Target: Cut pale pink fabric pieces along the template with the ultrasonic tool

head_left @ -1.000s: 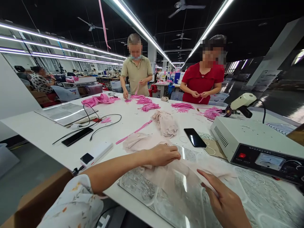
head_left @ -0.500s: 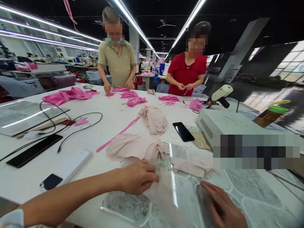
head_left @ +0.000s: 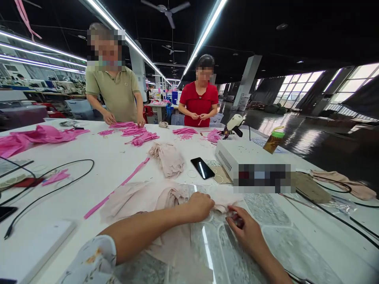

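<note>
My left hand (head_left: 199,206) is closed at the left edge of a small pale pink fabric piece (head_left: 226,197), its fingertips partly hidden. At the lower right corner of that piece, my right hand (head_left: 245,227) curls, with thumb and index finger at the fabric edge. Beneath my left forearm a larger pale pink fabric stack (head_left: 133,199) spreads out, with a thin sheet of the same cloth (head_left: 177,248) trailing toward me. Both hands work above a clear, glossy mat with a grey stone pattern (head_left: 278,209). Farther off lies a bunched pale pink pile (head_left: 167,157).
A black phone (head_left: 202,168) lies beside a white machine box (head_left: 251,154). Several pink fabric bundles (head_left: 142,138) sit before two co-workers across the table. A pink strip (head_left: 117,187), a black cable (head_left: 50,173) and a white box (head_left: 44,244) are on the left.
My left hand has moved right, from the larger stack to the small fabric piece. My right hand has risen to that piece's corner. The view has turned right.
</note>
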Demonstrator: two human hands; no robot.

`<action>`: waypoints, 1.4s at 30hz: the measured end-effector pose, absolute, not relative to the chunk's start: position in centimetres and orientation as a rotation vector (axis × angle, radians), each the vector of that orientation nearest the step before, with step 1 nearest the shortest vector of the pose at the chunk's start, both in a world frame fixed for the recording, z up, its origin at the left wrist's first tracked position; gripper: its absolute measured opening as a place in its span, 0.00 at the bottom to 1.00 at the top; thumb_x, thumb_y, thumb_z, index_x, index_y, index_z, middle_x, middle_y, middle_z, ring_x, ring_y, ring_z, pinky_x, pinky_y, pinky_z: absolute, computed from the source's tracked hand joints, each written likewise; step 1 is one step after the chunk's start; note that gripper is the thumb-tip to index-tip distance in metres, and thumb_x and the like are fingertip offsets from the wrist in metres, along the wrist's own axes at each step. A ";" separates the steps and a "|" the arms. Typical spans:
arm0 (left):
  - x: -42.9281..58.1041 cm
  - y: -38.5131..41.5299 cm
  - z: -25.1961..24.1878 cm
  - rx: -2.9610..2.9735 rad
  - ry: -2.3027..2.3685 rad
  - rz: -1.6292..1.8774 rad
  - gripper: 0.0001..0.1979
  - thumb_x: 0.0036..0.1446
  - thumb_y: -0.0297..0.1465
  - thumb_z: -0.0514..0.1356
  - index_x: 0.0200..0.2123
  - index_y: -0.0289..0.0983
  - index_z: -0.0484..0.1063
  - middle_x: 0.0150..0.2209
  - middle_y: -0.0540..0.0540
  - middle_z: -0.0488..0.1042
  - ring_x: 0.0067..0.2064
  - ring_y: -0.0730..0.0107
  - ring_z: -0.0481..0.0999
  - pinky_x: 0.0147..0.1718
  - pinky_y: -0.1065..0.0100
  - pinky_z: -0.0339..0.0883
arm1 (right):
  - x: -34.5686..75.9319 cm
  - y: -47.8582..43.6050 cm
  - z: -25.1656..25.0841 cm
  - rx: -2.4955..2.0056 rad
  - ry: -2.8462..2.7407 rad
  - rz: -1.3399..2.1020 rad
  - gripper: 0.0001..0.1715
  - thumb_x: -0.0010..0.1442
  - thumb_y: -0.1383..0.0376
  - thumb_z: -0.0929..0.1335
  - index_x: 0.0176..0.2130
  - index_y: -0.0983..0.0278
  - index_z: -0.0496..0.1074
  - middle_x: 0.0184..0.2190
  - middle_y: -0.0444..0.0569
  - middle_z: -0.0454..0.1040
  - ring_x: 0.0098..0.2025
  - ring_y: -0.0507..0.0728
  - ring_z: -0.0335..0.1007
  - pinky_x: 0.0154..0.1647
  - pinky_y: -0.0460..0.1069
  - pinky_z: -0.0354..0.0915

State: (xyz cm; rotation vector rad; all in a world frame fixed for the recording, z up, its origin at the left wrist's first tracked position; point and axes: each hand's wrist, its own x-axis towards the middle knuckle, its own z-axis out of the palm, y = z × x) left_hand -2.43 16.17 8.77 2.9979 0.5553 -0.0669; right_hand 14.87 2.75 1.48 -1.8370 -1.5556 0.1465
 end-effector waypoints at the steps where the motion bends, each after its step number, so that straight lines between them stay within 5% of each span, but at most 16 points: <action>1: -2.5 16.4 9.2 2.971 0.585 -0.074 0.14 0.67 0.35 0.59 0.51 0.34 0.69 0.49 0.42 0.72 0.46 0.64 0.75 0.44 0.58 0.73 | 14.7 3.1 1.7 -1.860 -1.549 0.148 0.20 0.65 0.56 0.67 0.53 0.63 0.68 0.48 0.51 0.71 0.42 0.56 0.72 0.41 0.55 0.72; 10: -2.7 18.2 13.3 2.825 0.655 -0.034 0.16 0.67 0.36 0.59 0.53 0.34 0.69 0.51 0.41 0.71 0.48 0.61 0.74 0.46 0.56 0.73 | 16.0 6.8 2.4 -1.940 -1.524 0.134 0.18 0.65 0.57 0.67 0.51 0.63 0.69 0.50 0.52 0.71 0.46 0.58 0.71 0.45 0.57 0.71; 31: -4.2 20.2 13.1 2.913 0.697 -0.302 0.15 0.67 0.36 0.58 0.53 0.34 0.69 0.52 0.41 0.71 0.49 0.61 0.74 0.47 0.55 0.72 | 13.9 7.3 1.9 -1.771 -1.705 0.153 0.18 0.65 0.57 0.67 0.52 0.62 0.69 0.52 0.52 0.70 0.47 0.58 0.71 0.47 0.58 0.70; 37: -2.9 17.4 13.0 2.896 0.714 -0.016 0.34 0.56 0.46 0.66 0.61 0.40 0.62 0.56 0.41 0.69 0.55 0.53 0.72 0.55 0.55 0.66 | 15.8 7.9 4.2 -1.729 -1.481 0.191 0.19 0.65 0.56 0.67 0.51 0.63 0.69 0.49 0.51 0.71 0.44 0.58 0.72 0.43 0.56 0.71; 42: -0.7 16.6 12.5 2.878 0.814 0.146 0.16 0.67 0.37 0.58 0.54 0.35 0.68 0.51 0.41 0.72 0.49 0.60 0.75 0.48 0.55 0.71 | 17.1 7.2 6.9 -1.708 -1.345 0.091 0.18 0.65 0.56 0.67 0.51 0.64 0.69 0.47 0.51 0.72 0.42 0.56 0.72 0.41 0.55 0.72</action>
